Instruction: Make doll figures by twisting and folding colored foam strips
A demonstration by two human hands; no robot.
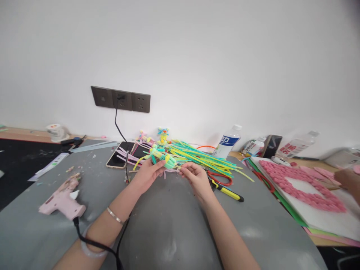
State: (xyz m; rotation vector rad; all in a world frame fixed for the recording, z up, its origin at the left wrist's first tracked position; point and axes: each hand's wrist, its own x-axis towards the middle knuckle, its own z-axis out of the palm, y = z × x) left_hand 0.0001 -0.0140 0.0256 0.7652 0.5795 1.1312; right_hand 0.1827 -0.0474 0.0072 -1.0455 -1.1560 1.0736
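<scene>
My left hand (151, 171) is closed around a small pipe-cleaner figure (169, 161) in turquoise and yellow, held just above the grey mat. On the figure's right side, the fingers of my right hand (194, 176) pinch a thin pale end that sticks out of it. Behind both hands lies a loose pile of yellow and turquoise pipe cleaners (202, 157). Lilac pipe cleaners (122, 153) stick out to the left of my left hand. Two more little figures stand at the back, one pink (142, 135) and one yellow and blue (163, 135).
A pink glue gun (63, 202) lies at left, its black cord running under my left forearm. Yellow-black pliers (227, 191) and red-handled scissors (221, 179) lie right of my hands. A water bottle (229, 141) stands behind. Another person's hand (348, 180) is by pink braided craftwork (298, 180).
</scene>
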